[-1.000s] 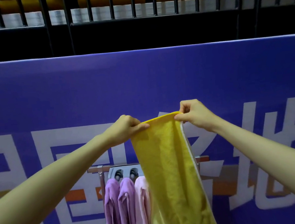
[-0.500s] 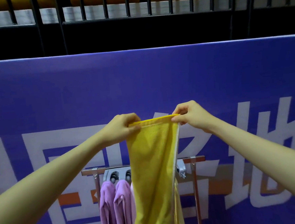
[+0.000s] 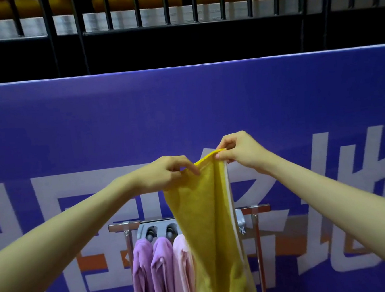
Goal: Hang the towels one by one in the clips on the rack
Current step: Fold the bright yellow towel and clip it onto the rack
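Left hand (image 3: 166, 172): we see it pinching the near-left top edge of the yellow towel (image 3: 206, 214), frame centre.
Yellow towel: held up, draping in front of the rack (image 3: 257, 208); white stripe along its right edge.
Right hand (image 3: 238, 150): pinching the top right corner.
Change: we note the top edge now slopes; hands closer together.

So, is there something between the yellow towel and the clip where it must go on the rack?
The yellow towel is pinched by the left hand and right hand above the rack. No object is seen between. The towel itself covers the clips right of the pink towel, so a free one cannot be confirmed.
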{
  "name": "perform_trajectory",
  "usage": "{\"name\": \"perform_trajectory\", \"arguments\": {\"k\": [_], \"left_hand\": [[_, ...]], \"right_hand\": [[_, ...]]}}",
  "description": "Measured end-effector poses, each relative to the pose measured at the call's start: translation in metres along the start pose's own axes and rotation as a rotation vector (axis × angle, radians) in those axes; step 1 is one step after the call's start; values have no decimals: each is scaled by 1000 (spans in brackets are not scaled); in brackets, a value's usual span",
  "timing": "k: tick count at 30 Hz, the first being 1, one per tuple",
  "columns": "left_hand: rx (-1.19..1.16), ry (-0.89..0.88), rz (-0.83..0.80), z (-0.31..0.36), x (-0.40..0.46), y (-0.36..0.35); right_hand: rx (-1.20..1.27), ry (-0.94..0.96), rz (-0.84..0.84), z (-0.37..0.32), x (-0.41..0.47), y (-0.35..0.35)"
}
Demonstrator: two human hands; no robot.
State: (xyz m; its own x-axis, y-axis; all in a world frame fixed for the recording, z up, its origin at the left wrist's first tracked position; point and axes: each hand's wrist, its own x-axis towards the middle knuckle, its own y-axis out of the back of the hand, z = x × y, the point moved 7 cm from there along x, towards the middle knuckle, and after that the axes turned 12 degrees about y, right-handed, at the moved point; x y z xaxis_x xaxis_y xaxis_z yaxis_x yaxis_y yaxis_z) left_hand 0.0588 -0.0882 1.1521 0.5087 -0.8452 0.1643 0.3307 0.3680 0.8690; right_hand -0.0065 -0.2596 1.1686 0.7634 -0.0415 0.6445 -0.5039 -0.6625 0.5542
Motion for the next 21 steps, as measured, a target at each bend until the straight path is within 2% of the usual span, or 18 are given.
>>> {"name": "perform_trajectory", "arguments": {"k": [3,5,8,13,16,21], "left_hand": [[159,-78,-43,6,2,-6],[330,-176,50,12,3,-7],[347,-263,194,20,2,-7],[284,-257,302,24,4,-7],[375,-245,378,28,6,-5],[268,-113,335,24,7,-4]], "right_hand": [[10,-5,-1,1,-4,0],[19,-2,0,1,-6,-2],[22,-4,5,2,-10,-5],[34,10,8,-3,-14,-7],[49,15,-12,-5,-16,-12],[116,3,-38,-7,-21,-19]]}}
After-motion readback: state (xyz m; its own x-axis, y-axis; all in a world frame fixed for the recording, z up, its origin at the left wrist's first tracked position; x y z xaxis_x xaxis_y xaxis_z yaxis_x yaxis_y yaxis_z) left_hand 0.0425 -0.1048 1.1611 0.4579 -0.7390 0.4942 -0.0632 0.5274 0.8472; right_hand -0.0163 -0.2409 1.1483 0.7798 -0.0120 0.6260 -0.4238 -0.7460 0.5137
